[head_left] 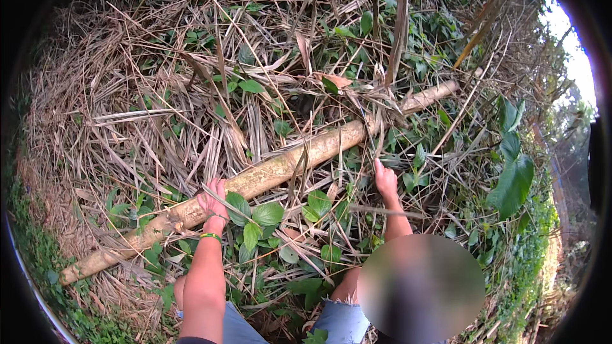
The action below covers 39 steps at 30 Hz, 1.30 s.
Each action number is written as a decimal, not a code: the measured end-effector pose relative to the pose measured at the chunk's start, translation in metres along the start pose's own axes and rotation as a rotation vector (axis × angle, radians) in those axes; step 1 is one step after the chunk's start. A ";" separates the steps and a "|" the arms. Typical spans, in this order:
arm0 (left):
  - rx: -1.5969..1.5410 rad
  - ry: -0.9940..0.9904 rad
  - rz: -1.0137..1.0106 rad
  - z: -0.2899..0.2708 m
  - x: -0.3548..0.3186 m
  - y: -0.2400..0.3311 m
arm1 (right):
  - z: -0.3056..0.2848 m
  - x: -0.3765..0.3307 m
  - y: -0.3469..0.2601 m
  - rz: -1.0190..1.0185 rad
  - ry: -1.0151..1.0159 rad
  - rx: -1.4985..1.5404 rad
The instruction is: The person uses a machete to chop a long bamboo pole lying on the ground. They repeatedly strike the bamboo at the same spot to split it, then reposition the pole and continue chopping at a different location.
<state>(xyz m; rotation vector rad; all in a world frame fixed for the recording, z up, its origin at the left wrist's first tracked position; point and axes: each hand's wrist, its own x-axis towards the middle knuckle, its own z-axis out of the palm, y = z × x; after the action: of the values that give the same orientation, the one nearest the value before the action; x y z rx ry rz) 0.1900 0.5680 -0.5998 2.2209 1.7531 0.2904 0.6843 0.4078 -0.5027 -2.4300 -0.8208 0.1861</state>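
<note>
A thick, yellow-brown bamboo pole (pixel 280 169) lies slantwise over the undergrowth, from the lower left up to the right. My left hand (pixel 213 202), with a green and yellow band at its wrist, is closed over the pole left of its middle. Part of the grip is hidden. Below the pole's right half, my right hand (pixel 386 183) is closed, apart from the pole. A thin dry stalk (pixel 380 142) runs from the pole down into its fingers. Dry leaves (pixel 381 111) hang across the pole above this hand.
Dry leaves and thin stems (pixel 153 108) cover the ground in a tangle. Green broad-leaved plants (pixel 264 215) grow between my arms, and a large-leaved vine (pixel 513 178) hangs at the right. Upright dry stalks (pixel 398 32) stand beyond the pole. A blurred patch hides part of my right arm.
</note>
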 end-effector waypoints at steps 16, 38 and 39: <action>0.085 0.056 -0.022 -0.009 0.004 -0.037 | -0.087 -0.053 -0.184 -0.710 0.042 0.819; 0.053 0.030 0.028 -0.010 0.002 -0.017 | -0.055 -0.038 -0.136 -0.844 0.361 0.694; 0.021 0.035 0.075 -0.006 -0.001 -0.012 | -0.017 -0.028 -0.077 -0.601 0.311 0.460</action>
<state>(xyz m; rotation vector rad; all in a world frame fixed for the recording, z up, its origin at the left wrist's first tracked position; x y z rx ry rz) 0.1772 0.5704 -0.5981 2.3134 1.6999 0.3312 0.6271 0.4340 -0.4473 -1.6497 -1.1657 -0.2084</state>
